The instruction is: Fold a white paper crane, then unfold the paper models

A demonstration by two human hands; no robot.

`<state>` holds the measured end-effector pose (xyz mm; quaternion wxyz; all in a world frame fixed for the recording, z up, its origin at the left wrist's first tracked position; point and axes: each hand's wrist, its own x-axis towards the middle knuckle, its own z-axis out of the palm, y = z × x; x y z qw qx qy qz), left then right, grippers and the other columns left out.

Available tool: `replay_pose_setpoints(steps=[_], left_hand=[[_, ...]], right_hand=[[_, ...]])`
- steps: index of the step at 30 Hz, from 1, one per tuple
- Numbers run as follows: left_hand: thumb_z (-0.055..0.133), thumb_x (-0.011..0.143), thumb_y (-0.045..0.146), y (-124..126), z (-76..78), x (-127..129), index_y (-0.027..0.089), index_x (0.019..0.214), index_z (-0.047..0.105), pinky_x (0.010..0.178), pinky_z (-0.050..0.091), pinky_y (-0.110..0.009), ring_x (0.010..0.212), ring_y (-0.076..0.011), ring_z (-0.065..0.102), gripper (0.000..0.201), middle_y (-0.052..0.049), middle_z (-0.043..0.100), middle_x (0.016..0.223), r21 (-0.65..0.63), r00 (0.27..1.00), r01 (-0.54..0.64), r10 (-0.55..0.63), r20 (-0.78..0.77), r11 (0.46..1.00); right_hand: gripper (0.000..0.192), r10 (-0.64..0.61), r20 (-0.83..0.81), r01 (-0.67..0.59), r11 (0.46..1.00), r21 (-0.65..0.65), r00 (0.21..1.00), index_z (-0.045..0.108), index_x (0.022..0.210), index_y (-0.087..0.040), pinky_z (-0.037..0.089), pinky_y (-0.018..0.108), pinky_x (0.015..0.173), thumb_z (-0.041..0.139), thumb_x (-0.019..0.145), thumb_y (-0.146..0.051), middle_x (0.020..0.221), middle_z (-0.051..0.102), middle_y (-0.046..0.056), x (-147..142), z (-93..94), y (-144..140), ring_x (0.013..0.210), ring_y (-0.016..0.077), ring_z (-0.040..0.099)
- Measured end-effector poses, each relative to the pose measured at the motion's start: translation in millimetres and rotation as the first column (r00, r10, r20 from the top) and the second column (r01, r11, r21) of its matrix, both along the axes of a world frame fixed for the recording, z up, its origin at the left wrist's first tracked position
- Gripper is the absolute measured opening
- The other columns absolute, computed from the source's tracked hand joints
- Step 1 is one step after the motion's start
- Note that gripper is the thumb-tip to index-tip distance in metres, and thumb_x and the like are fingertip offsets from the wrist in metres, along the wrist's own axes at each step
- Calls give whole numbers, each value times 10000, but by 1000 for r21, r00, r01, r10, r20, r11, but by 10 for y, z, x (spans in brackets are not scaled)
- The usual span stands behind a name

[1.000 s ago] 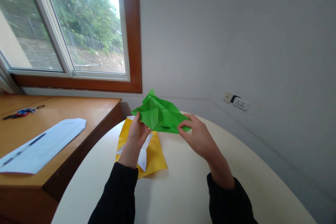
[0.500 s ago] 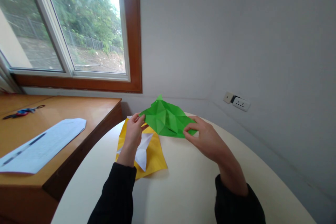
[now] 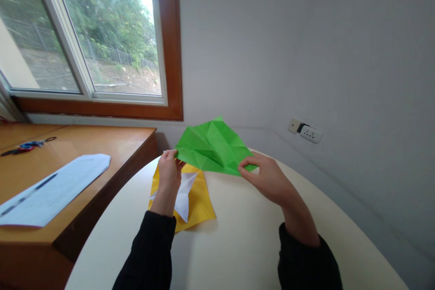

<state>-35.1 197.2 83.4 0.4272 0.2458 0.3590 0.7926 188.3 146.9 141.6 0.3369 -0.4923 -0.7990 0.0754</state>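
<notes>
A creased sheet of green paper [image 3: 214, 146] is held up above the far part of the round table, with fold lines across it. My left hand [image 3: 169, 174] pinches its left corner. At the right corner, my right hand [image 3: 267, 174] has thumb and forefinger closed on the edge. Below and behind my left hand lies a yellow sheet of paper [image 3: 200, 204], and on it a white folded paper star [image 3: 183, 197]. My left hand and wrist cover part of both.
The white round table [image 3: 238, 244] stands beside a wooden desk [image 3: 125, 145]. On the desk lie white paper sheets [image 3: 78, 176], a dark pen [image 3: 29, 194] and scissors [image 3: 29, 146]. A wall socket [image 3: 311, 133] is at the right, a window [image 3: 115, 31] at the left.
The green paper is spread wider and flatter, with its top point shifted right. My left hand has moved slightly left and my right hand has barely moved.
</notes>
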Motion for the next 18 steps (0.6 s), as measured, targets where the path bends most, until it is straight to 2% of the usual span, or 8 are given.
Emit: replay_pose_setpoints(steps=[3,8,18], left_hand=[[565,575,218,8,0,1,183,573,393,582,464,-260,540,-96,522,176,44,497,582,-6,1000,-18,18,20,1000],[567,554,216,-2,9,3,177,567,415,579,477,-267,543,-100,525,157,39,508,574,0,999,-28,28,28,1000],[529,550,242,-19,1,-1,188,497,319,534,455,-225,489,-72,426,223,78,371,484,-5,984,-133,132,-117,991]], right_hand=[[162,5,-50,-4,999,32,999,624,645,-192,438,316,770,506,745,-240,855,629,55,24,-17,15,807,198,595],[146,-37,-108,50,991,126,993,636,672,-190,376,393,941,528,746,-254,1171,557,110,48,-61,56,1079,252,534],[155,-69,-110,91,973,210,992,632,676,-201,325,474,991,527,766,-270,1244,516,106,89,-133,124,1171,269,471]])
